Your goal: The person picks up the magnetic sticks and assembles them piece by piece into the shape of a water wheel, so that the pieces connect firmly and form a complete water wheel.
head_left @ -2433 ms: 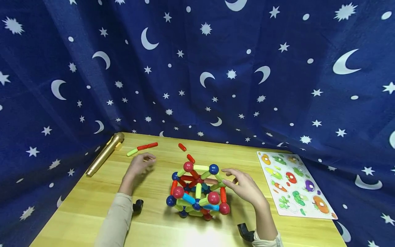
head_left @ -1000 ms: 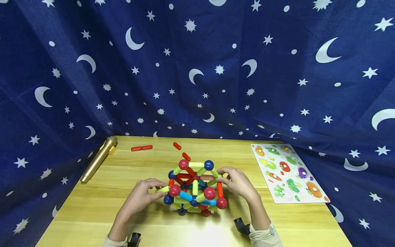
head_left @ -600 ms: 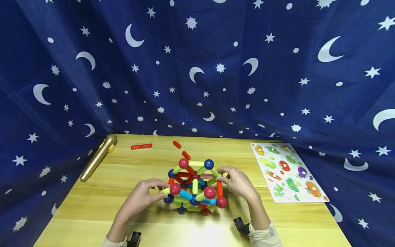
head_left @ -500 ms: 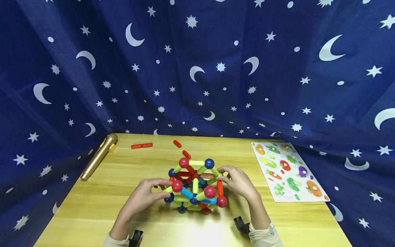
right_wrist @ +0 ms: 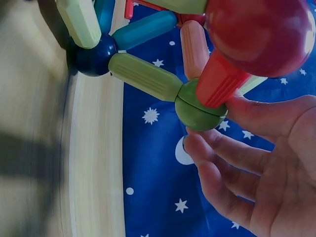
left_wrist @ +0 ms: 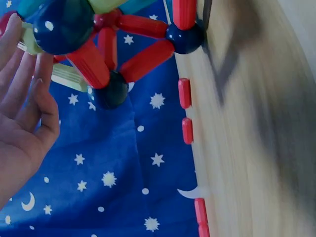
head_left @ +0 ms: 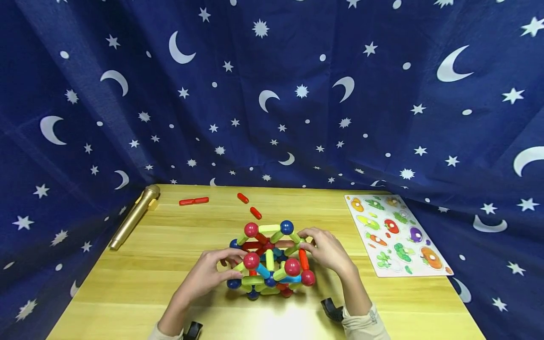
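Observation:
A magnetic stick-and-ball structure (head_left: 269, 255) stands on the table in the head view, built of red, blue, yellow-green and orange-pink sticks with red, blue and green balls. At its left front my left hand (head_left: 208, 274) pinches a yellow-green stick (left_wrist: 30, 39) between thumb and fingers. That stick meets a large red ball (head_left: 251, 261). On the other side my right hand (head_left: 327, 250) holds the structure at a green ball (right_wrist: 200, 106), thumb and fingertips against it. The left fingertips are partly hidden behind the red ball and stick in the head view.
Several loose red sticks (head_left: 193, 201) lie toward the back of the table (head_left: 127, 293). A gold microphone (head_left: 135, 217) lies at the back left. On the right is a vegetable puzzle board (head_left: 397, 236). A blue star-and-moon cloth (head_left: 272, 118) hangs behind.
My left hand has picked up the yellow-green stick from the back left and brought it to the structure. Lately it has shifted right with the red ball. My right hand now holds the structure.

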The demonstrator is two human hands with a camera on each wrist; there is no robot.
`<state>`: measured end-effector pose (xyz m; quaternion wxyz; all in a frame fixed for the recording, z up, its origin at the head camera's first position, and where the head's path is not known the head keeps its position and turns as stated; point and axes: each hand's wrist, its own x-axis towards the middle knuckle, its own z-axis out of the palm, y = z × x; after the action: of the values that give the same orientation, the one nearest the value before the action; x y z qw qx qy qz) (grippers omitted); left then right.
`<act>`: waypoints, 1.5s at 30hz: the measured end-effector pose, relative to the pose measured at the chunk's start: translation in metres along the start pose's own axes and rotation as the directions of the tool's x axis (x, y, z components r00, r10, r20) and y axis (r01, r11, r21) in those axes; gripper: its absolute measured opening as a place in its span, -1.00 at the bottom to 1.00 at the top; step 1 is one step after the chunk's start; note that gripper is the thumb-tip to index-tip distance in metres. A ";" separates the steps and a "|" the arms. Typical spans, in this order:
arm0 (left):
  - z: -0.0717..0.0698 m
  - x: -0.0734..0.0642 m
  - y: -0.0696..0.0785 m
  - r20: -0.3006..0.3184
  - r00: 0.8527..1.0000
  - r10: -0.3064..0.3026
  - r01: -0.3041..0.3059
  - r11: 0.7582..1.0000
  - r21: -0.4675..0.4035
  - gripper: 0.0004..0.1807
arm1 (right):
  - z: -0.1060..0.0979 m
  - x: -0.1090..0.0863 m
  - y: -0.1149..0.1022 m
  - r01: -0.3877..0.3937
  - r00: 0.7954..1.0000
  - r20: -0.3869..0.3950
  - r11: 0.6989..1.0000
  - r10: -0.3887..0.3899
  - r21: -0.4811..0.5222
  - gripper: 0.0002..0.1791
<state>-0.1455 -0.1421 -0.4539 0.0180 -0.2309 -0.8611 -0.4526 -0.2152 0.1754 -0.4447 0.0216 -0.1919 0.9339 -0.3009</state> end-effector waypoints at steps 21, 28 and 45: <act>0.025 0.000 0.002 0.066 0.998 -0.012 0.010 0.999 0.035 -0.22 | -0.005 0.000 0.005 -0.012 1.000 0.009 1.000 0.012 0.026 -0.75; 0.028 0.001 -0.002 0.002 0.997 0.083 -0.083 0.996 0.036 -0.21 | -0.009 -0.001 0.005 -0.010 1.000 0.012 0.999 0.010 0.040 -0.75; -0.029 0.096 -0.064 -0.041 0.997 -0.068 0.068 0.998 0.015 -0.80 | -0.004 0.000 0.001 0.026 0.999 0.028 0.997 -0.028 0.075 -0.75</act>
<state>-0.2630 -0.1590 -0.4632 0.0220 -0.1920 -0.8716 -0.4506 -0.2155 0.1780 -0.4420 0.0380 -0.2078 0.9189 -0.3332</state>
